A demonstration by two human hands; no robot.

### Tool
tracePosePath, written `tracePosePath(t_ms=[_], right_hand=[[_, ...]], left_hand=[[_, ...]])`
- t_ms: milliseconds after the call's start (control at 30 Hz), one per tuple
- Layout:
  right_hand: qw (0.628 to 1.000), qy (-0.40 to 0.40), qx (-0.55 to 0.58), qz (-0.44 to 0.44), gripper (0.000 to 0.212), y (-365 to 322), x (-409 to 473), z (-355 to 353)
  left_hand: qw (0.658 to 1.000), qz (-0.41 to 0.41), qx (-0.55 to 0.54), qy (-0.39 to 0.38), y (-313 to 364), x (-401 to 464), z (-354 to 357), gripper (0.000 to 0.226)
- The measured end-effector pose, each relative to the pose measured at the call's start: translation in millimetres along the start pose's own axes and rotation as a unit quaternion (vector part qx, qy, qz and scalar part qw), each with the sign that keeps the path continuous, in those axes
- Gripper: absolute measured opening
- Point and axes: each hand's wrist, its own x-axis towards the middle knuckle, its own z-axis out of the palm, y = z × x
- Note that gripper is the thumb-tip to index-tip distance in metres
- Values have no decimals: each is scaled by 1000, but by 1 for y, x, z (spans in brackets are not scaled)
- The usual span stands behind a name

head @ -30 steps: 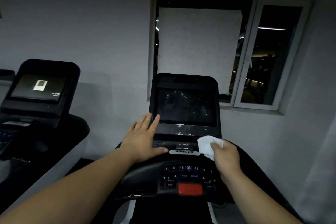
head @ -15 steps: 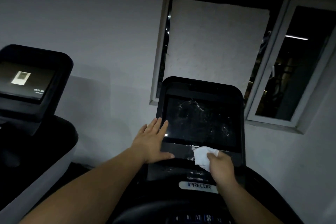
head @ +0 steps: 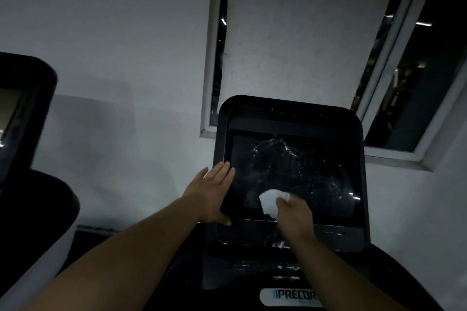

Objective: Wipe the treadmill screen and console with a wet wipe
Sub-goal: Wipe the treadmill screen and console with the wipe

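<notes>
The Precor treadmill console (head: 290, 237) fills the near centre under a window (head: 298, 40). Its dark screen (head: 298, 171) shows wet streaks across the middle, so wiping looks underway; the lower console appears left to do. The left hand (head: 214, 192) lies flat, fingers spread wide, on the screen's left edge. The right hand (head: 294, 212) pinches a white wet wipe (head: 270, 201) against the lower screen.

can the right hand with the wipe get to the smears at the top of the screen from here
Probably yes. The right hand already presses the wipe low on the screen; nothing lies between it and the smears above.
</notes>
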Motion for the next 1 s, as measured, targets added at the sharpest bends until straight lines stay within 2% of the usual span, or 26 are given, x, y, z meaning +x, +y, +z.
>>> tracePosePath(t_ms=[133,267,400,500,600,667,733,800,933,1000], right_hand=[[999,-4,-12,-33,39,-5,30,16],[997,6,-35,-62,38,-9,50,26],[993,59,-39,-94,36,-19,72,29],[978,137,-66,-143,36,-31,95,36],[919,206,-101,-320,38,-40,117,49],[866,179,-185,-429,37,-33,134,62],[830,90,-305,-458,46,-17,137,78],[801,36,-392,-450,60,2,128,93],[793,17,-392,-466,68,10,119,96],[765,28,-405,-500,64,5,123,93]], left_hand=[[999,7,52,-6,-17,27,3,137],[998,4,60,-20,-23,40,14,136],[998,4,63,3,-24,42,28,130],[998,6,56,30,-30,42,31,130],[997,4,60,43,-37,40,34,130],[997,6,65,49,-37,41,36,128],[996,4,60,59,-36,42,37,126],[996,5,58,66,-36,42,38,124],[995,8,68,71,-38,42,40,123],[995,6,64,76,-36,42,41,122]])
